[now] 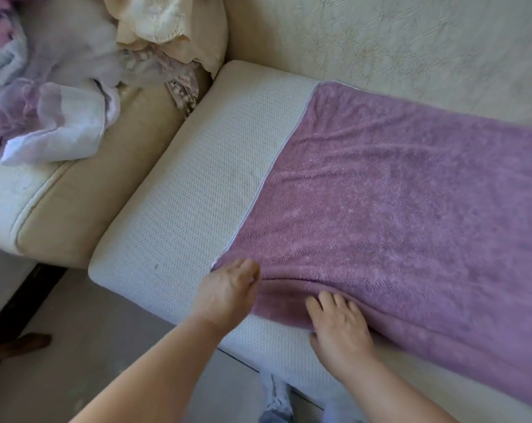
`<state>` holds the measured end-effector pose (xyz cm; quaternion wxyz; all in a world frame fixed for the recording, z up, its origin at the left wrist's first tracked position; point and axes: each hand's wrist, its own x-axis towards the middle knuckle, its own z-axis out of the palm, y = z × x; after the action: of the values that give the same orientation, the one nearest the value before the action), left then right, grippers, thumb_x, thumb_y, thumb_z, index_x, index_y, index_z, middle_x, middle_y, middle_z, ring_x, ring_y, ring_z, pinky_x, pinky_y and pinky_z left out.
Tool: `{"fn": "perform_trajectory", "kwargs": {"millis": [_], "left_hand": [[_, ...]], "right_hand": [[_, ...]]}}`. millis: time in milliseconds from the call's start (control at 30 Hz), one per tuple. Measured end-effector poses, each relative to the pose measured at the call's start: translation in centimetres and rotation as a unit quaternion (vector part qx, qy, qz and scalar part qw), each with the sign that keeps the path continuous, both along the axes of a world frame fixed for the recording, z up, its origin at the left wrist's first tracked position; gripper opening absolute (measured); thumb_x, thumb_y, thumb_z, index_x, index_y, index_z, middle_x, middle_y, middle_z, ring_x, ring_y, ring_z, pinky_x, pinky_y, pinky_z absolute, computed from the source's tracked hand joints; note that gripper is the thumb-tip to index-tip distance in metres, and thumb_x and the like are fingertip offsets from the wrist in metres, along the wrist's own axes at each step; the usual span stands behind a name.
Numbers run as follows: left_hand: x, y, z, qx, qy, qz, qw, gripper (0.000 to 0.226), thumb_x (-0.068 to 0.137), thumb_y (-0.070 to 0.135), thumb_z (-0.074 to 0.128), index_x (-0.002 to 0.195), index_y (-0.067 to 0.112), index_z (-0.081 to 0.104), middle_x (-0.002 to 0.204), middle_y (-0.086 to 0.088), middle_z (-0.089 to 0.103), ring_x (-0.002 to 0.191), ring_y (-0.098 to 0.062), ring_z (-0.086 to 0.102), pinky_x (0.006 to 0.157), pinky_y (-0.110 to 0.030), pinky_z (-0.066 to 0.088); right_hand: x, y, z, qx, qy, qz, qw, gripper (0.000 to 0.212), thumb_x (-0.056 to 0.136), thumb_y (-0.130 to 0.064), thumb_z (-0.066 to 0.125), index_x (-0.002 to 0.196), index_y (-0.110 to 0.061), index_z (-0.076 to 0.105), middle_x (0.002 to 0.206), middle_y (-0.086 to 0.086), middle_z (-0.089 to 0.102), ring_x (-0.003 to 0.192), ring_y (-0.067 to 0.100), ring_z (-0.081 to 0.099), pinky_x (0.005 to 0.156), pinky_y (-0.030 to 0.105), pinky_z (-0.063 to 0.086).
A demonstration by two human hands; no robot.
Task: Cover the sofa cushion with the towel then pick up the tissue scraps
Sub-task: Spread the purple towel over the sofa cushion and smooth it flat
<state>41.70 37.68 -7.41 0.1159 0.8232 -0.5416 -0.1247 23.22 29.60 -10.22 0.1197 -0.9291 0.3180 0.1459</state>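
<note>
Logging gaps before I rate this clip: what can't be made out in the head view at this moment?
Left hand: fingertips curled under at the towel corner, hidden by the hand's own back; grip unclear.
Towel's right end: cut off by the frame's right edge.
Sofa cushion beneath the towel: covered by it.
Tissue scraps: none in sight in the head view.
Clothes pile: cut by the top-left edges.
</note>
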Motion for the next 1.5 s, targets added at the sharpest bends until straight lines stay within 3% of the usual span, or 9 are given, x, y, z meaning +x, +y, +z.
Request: {"fn": "perform_trajectory", "kwargs": {"millis": [100, 200, 433, 567, 700, 900, 1167, 1333, 1500], "left_hand": [[-4.0, 0.5, -1.9, 0.079, -0.007, -0.191, 0.978, 0.023, 0.076, 0.036, 0.067, 0.088, 0.018, 0.059, 0.087, 0.002, 0.06, 0.079, -0.02, 0.061, 0.059, -0.031, 0.047], [-4.9, 0.2, -4.3, 0.179, -0.045, -0.136, 0.973, 0.048, 0.077, 0.051, 0.062, 0.114, 0.024, 0.046, 0.113, 0.004, 0.046, 0.106, -0.019, 0.044, 0.085, -0.033, 0.038], [-4.3, -0.3, -4.4, 0.154, -0.084, -0.171, 0.969, 0.024, 0.084, 0.013, 0.043, 0.103, 0.022, 0.055, 0.104, 0.002, 0.057, 0.098, -0.022, 0.054, 0.072, -0.032, 0.041], [-4.7, 1.2, -3.3, 0.372, -0.1, -0.293, 0.875, 0.029, 0.079, 0.014, 0.052, 0.106, 0.019, 0.062, 0.109, -0.003, 0.063, 0.1, -0.026, 0.062, 0.076, -0.035, 0.048], [-4.1, 2.7, -3.3, 0.526, -0.131, -0.275, 0.794, 0.041, 0.081, 0.02, 0.061, 0.122, 0.015, 0.056, 0.123, -0.004, 0.059, 0.113, -0.026, 0.057, 0.087, -0.038, 0.048], [-2.2, 2.6, -3.0, 0.318, -0.115, -0.121, 0.933, 0.029, 0.085, 0.011, 0.045, 0.111, 0.021, 0.052, 0.112, -0.001, 0.058, 0.104, -0.023, 0.058, 0.079, -0.035, 0.048], [-10.6, 0.8, -2.6, 0.178, -0.004, -0.225, 0.958, 0.015, 0.086, 0.019, 0.043, 0.098, 0.021, 0.051, 0.102, -0.001, 0.059, 0.093, -0.027, 0.059, 0.063, -0.033, 0.04], [-20.5, 1.1, -2.9, 0.098, 0.042, -0.453, 0.885, 0.024, 0.057, 0.02, 0.074, 0.078, 0.024, 0.065, 0.078, 0.008, 0.064, 0.069, -0.014, 0.063, 0.048, -0.021, 0.046], [-26.1, -1.8, -5.3, 0.086, -0.018, -0.377, 0.922, 0.047, 0.082, 0.018, 0.056, 0.126, 0.023, 0.04, 0.132, -0.002, 0.039, 0.115, -0.024, 0.043, 0.088, -0.036, 0.044]], "right_hand": [[-1.6, -0.7, -0.5, -0.017, 0.02, -0.019, 0.999, 0.029, 0.059, -0.014, 0.076, 0.085, -0.018, 0.064, 0.083, 0.004, 0.062, 0.075, 0.026, 0.062, 0.061, 0.039, 0.052], [-2.0, -1.9, -0.9, -0.012, 0.021, -0.031, 0.999, 0.026, 0.076, -0.004, 0.051, 0.098, -0.015, 0.06, 0.098, 0.009, 0.061, 0.092, 0.03, 0.06, 0.075, 0.041, 0.05], [-2.4, 0.8, 0.0, 0.133, -0.004, -0.069, 0.989, 0.018, 0.08, -0.017, 0.046, 0.096, -0.017, 0.051, 0.102, 0.013, 0.067, 0.096, 0.033, 0.063, 0.076, 0.036, 0.046], [-4.1, 4.6, -0.1, 0.152, 0.04, -0.014, 0.987, 0.027, 0.078, -0.015, 0.046, 0.104, -0.014, 0.054, 0.11, 0.011, 0.063, 0.103, 0.033, 0.059, 0.083, 0.038, 0.046], [-4.3, 5.9, -1.4, 0.179, 0.094, -0.031, 0.979, 0.034, 0.079, -0.016, 0.048, 0.112, -0.016, 0.056, 0.119, 0.012, 0.061, 0.111, 0.032, 0.057, 0.09, 0.036, 0.045], [-7.0, 7.6, -2.6, 0.165, 0.01, -0.145, 0.976, 0.024, 0.08, -0.024, 0.045, 0.104, -0.022, 0.05, 0.114, 0.0, 0.058, 0.11, 0.024, 0.054, 0.084, 0.033, 0.043], [-11.4, 6.5, -1.8, 0.139, -0.099, -0.344, 0.923, 0.014, 0.077, -0.034, 0.054, 0.077, -0.02, 0.056, 0.084, -0.002, 0.069, 0.084, 0.019, 0.063, 0.063, 0.029, 0.039], [-19.5, 3.5, -1.7, 0.069, -0.068, -0.469, 0.878, 0.011, 0.076, -0.031, 0.06, 0.072, -0.021, 0.057, 0.081, 0.003, 0.069, 0.082, 0.03, 0.063, 0.061, 0.03, 0.041], [-27.3, 0.5, -2.0, -0.05, -0.031, -0.425, 0.903, 0.033, 0.069, -0.012, 0.064, 0.1, -0.014, 0.056, 0.104, 0.009, 0.056, 0.091, 0.035, 0.058, 0.065, 0.038, 0.046]]}}
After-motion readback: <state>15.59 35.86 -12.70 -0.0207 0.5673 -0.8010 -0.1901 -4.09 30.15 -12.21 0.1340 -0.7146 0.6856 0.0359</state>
